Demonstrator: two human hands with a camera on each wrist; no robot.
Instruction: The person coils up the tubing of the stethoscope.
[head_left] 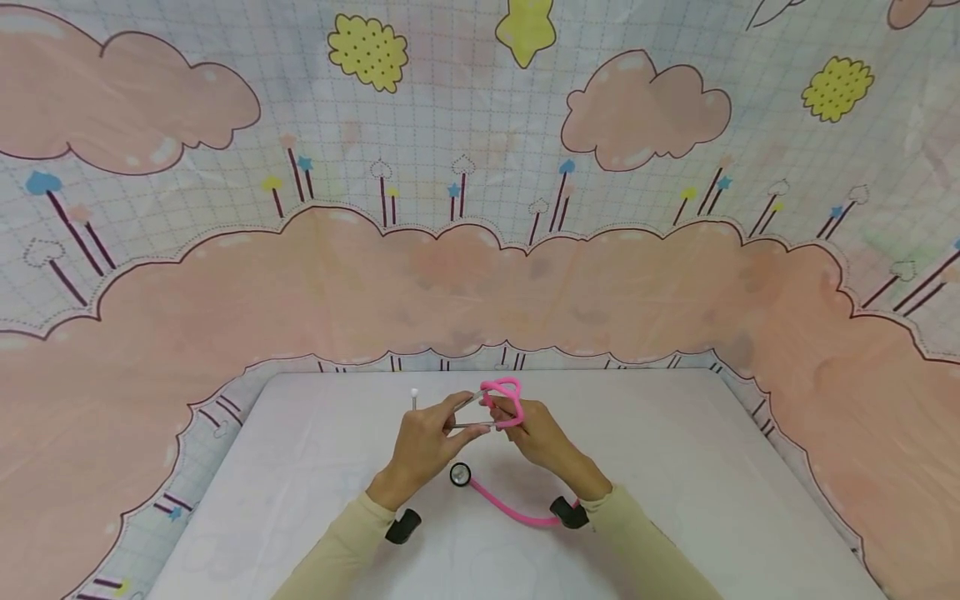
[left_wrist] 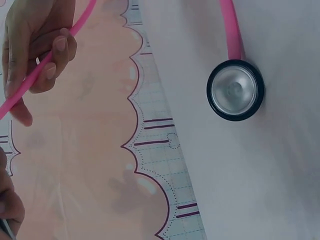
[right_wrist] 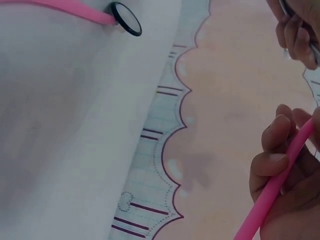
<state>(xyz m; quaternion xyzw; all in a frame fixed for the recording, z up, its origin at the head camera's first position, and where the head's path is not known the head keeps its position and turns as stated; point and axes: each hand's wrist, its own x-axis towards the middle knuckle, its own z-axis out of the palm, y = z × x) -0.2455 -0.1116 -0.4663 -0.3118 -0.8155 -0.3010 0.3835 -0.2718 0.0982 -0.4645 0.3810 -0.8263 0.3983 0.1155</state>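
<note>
A pink stethoscope is held up over the white table by both hands. My left hand grips its metal ear tubes, and a white ear tip sticks up beyond that hand. My right hand holds the pink tubing close to where it meets the metal, the tubing looping above the fingers. In the right wrist view, the right hand's curled fingers wrap the tubing. The round chest piece, black-rimmed with a silvery face, lies over the table on the near side of the hands.
The white table reaches back to a cloth backdrop printed with clouds and stars. A lower stretch of pink tubing curves from the chest piece toward the right wrist. Black wrist cameras sit beneath both wrists.
</note>
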